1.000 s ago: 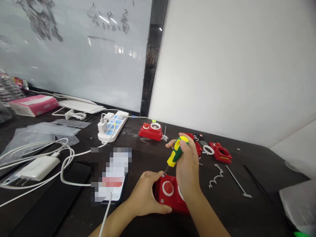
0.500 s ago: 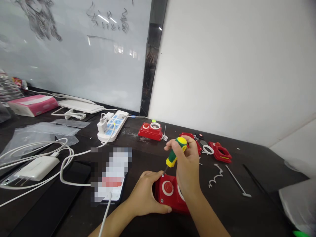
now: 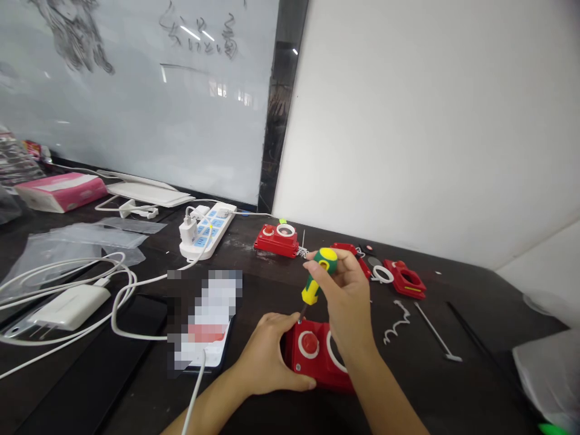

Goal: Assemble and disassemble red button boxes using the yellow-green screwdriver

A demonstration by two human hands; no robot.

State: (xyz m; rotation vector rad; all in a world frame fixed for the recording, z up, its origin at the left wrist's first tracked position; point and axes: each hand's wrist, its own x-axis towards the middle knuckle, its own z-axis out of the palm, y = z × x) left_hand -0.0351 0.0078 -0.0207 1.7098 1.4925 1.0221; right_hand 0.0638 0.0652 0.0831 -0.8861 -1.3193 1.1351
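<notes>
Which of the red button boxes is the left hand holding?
The nearest red button box, under the left hand; the other whole box sits farther off by the power strip, untouched.

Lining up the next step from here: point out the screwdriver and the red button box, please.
Screwdriver [image 3: 310, 292], head view, yellow part of the handle.
Red button box [image 3: 299, 367], head view, red face beside the button.
</notes>
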